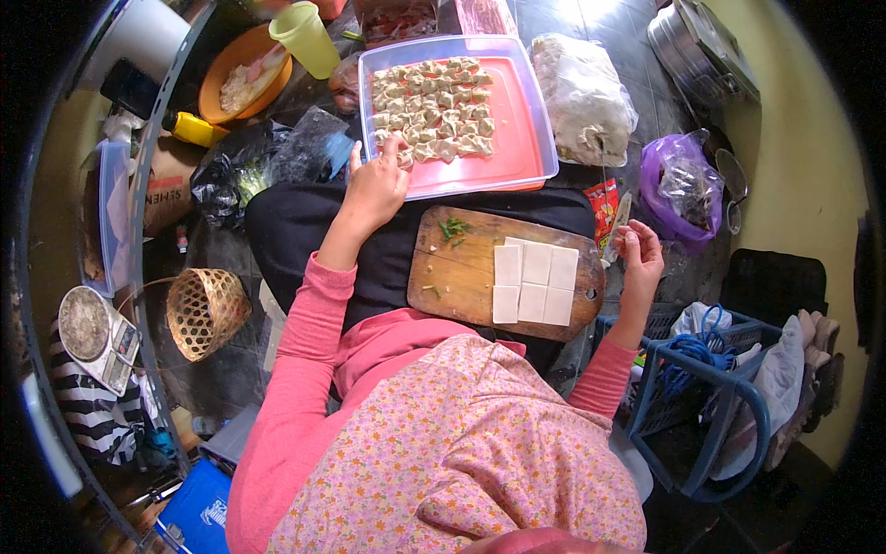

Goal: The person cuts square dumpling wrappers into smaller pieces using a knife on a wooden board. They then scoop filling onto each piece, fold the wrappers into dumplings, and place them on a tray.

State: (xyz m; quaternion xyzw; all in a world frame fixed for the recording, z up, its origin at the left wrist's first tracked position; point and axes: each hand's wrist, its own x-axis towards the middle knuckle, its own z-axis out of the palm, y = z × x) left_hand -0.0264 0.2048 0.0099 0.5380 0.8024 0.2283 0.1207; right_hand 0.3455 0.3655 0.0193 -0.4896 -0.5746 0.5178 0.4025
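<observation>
My left hand (pixel 377 181) reaches over the near left corner of a clear plastic tray (pixel 538 131), its fingers touching a dumpling (pixel 404 155) at the end of the nearest row. Rows of folded dumplings (pixel 443 104) fill the left part of the tray's red base. On my lap lies a wooden cutting board (pixel 457 277) with square dough wrappers (pixel 533 299) and chopped green leaves (pixel 453 228). My right hand (pixel 640 253) is raised beyond the board's right end, fingers bent near a pale, narrow utensil (pixel 621 220); whether it holds this cannot be told.
A plastic-wrapped white bundle (pixel 585 104), a red packet (pixel 603 204) and a purple bag (pixel 675 187) lie at the right, above a blue plastic basket (pixel 692 388). An orange bowl (pixel 273 86), yellow-green cup (pixel 304 38), woven basket (pixel 208 311) and kitchen scale (pixel 104 339) are at the left.
</observation>
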